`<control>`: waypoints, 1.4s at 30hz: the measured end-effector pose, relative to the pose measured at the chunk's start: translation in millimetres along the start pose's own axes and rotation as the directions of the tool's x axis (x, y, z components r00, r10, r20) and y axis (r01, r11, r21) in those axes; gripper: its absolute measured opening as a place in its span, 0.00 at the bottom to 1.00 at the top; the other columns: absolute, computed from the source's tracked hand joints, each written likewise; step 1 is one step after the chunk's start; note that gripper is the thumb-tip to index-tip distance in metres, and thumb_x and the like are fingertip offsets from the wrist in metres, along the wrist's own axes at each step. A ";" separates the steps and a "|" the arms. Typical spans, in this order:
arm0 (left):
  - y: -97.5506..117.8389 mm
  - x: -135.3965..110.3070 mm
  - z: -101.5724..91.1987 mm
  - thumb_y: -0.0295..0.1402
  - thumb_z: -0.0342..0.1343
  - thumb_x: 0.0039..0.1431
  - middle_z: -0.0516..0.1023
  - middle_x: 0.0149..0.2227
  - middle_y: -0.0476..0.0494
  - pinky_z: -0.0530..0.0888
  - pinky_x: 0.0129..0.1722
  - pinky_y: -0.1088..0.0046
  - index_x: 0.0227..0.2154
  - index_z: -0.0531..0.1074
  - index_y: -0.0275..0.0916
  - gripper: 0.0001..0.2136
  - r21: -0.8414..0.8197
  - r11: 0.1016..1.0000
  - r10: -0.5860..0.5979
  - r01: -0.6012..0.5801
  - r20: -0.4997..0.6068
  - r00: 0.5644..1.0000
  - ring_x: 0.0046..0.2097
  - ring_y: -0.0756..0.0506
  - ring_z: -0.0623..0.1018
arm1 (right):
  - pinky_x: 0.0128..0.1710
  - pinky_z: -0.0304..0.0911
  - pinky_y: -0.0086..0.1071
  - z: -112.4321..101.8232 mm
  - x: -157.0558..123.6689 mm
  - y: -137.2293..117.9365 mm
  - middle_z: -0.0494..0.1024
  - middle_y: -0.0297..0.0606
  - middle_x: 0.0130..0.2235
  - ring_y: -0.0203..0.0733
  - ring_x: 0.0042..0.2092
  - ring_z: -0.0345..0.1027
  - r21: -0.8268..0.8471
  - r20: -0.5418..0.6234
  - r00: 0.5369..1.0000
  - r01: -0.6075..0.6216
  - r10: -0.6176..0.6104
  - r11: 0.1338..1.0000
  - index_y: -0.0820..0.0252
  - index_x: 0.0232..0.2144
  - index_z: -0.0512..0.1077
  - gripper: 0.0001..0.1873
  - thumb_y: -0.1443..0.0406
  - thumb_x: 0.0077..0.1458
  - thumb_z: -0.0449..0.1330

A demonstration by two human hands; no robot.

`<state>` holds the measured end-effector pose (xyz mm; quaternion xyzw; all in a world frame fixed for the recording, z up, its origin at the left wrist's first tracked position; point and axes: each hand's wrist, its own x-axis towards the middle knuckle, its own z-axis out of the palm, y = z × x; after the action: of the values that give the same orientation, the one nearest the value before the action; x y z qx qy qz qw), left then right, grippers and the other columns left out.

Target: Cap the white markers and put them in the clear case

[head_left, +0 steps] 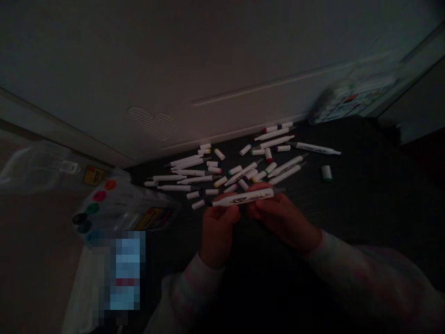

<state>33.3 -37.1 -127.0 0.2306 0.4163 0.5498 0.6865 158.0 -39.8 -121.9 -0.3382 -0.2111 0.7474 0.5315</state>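
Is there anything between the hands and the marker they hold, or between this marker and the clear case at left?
Nothing visible separates the left hand and right hand from the marker; both touch it. Toward the clear case, two loose caps lie on the table, probably low enough to pass over.

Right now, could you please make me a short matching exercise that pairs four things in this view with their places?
Things
1. white marker with dark ends
2. clear plastic case with coloured round ends
3. white cylindrical cap with green rim
4. striped heart shape

Places
A. on the upright pale panel
B. alone, right of the other loose caps
C. between left hand and right hand
D. left of the scattered white markers

Pairs: 1-C, 2-D, 3-B, 4-A
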 end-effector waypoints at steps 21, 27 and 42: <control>2.6 -0.5 1.5 0.33 0.64 0.37 0.60 0.16 0.55 0.58 0.23 0.76 0.22 0.71 0.36 0.10 -0.014 1.000 -0.025 0.026 0.055 0.998 0.21 0.55 0.60 | 0.27 0.55 0.27 -3.8 -3.1 -1.0 0.70 0.29 0.23 0.31 0.26 0.60 -0.056 0.015 1.000 0.021 -0.021 0.998 0.57 0.32 0.74 0.11 0.68 0.41 0.64; 1.8 -0.4 -0.1 0.33 0.65 0.37 0.61 0.16 0.56 0.58 0.23 0.76 0.24 0.72 0.37 0.10 -0.028 0.999 -0.017 0.019 0.066 0.998 0.21 0.55 0.60 | 0.27 0.55 0.27 -2.9 -3.6 -0.9 0.70 0.29 0.23 0.31 0.27 0.61 -0.058 0.005 1.000 0.015 -0.015 0.998 0.56 0.32 0.74 0.11 0.69 0.40 0.64; -0.6 -0.2 -6.4 0.32 0.65 0.38 0.65 0.18 0.55 0.61 0.23 0.78 0.29 0.75 0.39 0.11 -0.004 1.000 0.024 -0.024 0.077 0.997 0.22 0.55 0.63 | 0.27 0.57 0.24 -3.5 -1.2 -1.1 0.72 0.29 0.24 0.28 0.27 0.62 0.040 0.013 0.999 -0.039 0.038 0.998 0.55 0.33 0.76 0.13 0.68 0.40 0.65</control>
<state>28.3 -38.3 -130.9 0.2557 0.3859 0.5493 0.6957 161.5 -40.6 -123.2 -0.3268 -0.1925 0.7637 0.5224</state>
